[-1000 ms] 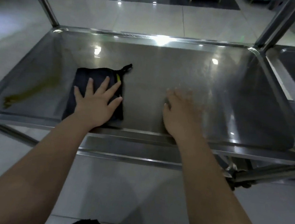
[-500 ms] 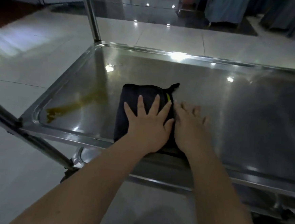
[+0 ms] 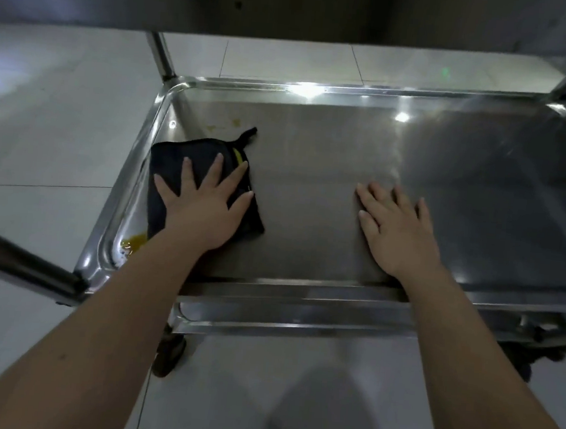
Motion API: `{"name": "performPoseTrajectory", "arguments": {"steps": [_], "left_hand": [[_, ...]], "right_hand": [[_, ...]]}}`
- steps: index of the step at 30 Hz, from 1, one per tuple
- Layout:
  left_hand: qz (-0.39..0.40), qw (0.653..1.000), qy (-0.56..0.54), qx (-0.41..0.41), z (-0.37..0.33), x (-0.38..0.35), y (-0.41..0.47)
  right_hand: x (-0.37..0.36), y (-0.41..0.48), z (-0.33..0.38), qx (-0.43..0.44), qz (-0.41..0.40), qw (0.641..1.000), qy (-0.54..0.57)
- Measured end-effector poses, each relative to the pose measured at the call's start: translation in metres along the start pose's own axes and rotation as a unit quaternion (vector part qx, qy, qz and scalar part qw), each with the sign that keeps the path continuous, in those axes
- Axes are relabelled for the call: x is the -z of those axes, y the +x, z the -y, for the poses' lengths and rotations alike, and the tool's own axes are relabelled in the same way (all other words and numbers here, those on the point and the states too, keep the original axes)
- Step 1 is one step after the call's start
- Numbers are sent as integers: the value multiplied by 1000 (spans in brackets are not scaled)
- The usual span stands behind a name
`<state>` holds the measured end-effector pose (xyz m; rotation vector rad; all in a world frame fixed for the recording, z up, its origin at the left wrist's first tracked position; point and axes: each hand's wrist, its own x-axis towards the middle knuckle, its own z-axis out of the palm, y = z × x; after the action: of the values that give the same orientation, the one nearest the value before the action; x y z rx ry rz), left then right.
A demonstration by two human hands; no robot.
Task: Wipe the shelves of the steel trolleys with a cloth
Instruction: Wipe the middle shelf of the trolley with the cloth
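My left hand [image 3: 204, 210] lies flat on the black cloth [image 3: 195, 187], fingers straight and spread, pressing it down, nothing gripped. Cloth is folded, sits at the left end of the steel shelf [image 3: 327, 190], just beside the left rim, small loop tab sticking out at its far right corner, bit of yellow label by my fingers. My right hand [image 3: 395, 230] is flat on bare steel, near the middle of the shelf, fingers straight and slightly apart, holding nothing, well apart from the cloth. Yellow-orange spill [image 3: 134, 241] in the near left corner, touching the cloth's near edge by my wrist. Faint yellow specks [image 3: 229, 124] far of the cloth. Lower shelf [image 3: 300, 320] edge shows below the near rim. Trolley wheel [image 3: 169, 354] on the tiled floor [image 3: 45, 121] near left. Upright post [image 3: 162, 57] at far left corner.
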<state>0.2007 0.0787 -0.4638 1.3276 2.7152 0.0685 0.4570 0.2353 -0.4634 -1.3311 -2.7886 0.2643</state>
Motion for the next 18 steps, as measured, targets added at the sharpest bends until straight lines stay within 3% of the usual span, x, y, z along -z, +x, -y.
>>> {"name": "performPoseTrajectory", "arguments": {"steps": [9,13,18], "left_hand": [[-48,981,-10,-187,-160,-20,-15],[-69,981,-11,-180,-115,-17,-5],[-33,999,-3,-30,-14,-5,13]], "right_hand": [[-7,0,-8,14,-25,1000,3],[-4,2,-9,14,-20,1000,17],[-3,4,0,-18,-8,1000,-5]]}}
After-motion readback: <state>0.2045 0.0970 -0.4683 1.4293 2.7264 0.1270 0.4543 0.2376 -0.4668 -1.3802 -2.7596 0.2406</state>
